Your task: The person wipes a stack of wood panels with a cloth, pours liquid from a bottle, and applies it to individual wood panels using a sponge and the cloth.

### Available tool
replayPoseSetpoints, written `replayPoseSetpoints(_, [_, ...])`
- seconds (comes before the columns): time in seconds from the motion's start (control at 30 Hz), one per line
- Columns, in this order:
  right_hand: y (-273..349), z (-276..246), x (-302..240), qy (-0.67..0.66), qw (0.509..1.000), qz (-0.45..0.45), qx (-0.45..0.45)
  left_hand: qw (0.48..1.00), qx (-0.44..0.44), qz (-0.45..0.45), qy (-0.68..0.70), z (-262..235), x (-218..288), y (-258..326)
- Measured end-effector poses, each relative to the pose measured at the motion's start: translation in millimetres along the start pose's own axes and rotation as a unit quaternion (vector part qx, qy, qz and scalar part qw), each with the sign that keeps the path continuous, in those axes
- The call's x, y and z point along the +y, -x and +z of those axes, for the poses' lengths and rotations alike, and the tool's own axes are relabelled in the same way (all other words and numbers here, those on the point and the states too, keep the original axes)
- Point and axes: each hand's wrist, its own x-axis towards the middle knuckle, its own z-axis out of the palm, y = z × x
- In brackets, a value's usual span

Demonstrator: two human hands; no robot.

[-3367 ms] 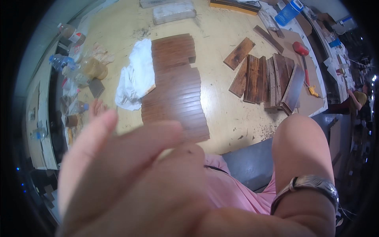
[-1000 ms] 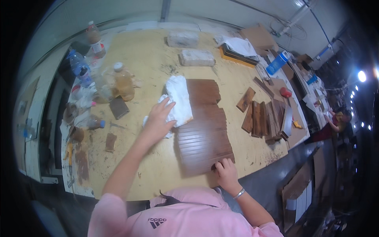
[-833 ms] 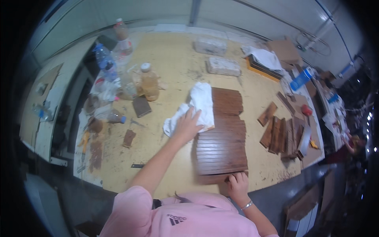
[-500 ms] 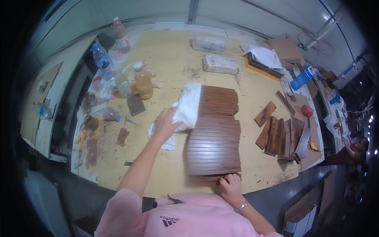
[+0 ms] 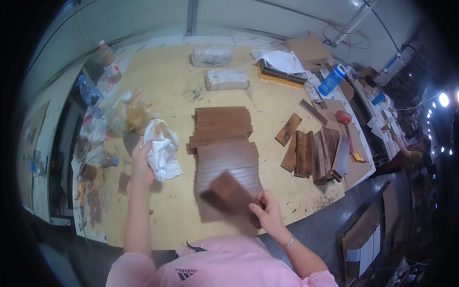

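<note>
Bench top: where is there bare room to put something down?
Bare bench lies between the bottles and the two grey blocks, and again between the dark slat rows and the loose planks. The left edge by the cloth and the far right corner are crowded.

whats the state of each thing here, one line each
left hand: closed on the white rag
white rag: crumpled, lifted beside the slats
right hand: gripping one wooden slat
wooden slat: raised, tilted, motion-blurred
row of dark slats: flat, side by side on the workbench
blue bottle: upright, capped
loose planks: piled unevenly at the right
</note>
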Motion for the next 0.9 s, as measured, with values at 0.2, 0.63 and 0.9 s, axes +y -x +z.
replayPoseSetpoints(0.2, [-41.2, 43.4, -23.0, -0.231, 0.973, 0.003, 0.027, 0.779, -0.305, 0.236, -0.494, 98.3, -32.2, 105.2])
replayPoseSetpoints(0.63, [-71.6, 67.6, -59.2, -0.416, 0.905, 0.084, -0.035, 0.765, -0.158, 0.376, -0.498, 81.3, -31.6, 61.6])
replayPoseSetpoints(0.9, [-108.3, 36.7, -63.0, -0.509, 0.859, 0.009, 0.049, 0.818, -0.142, 0.253, -0.496, 12.6, -22.4, 65.2])
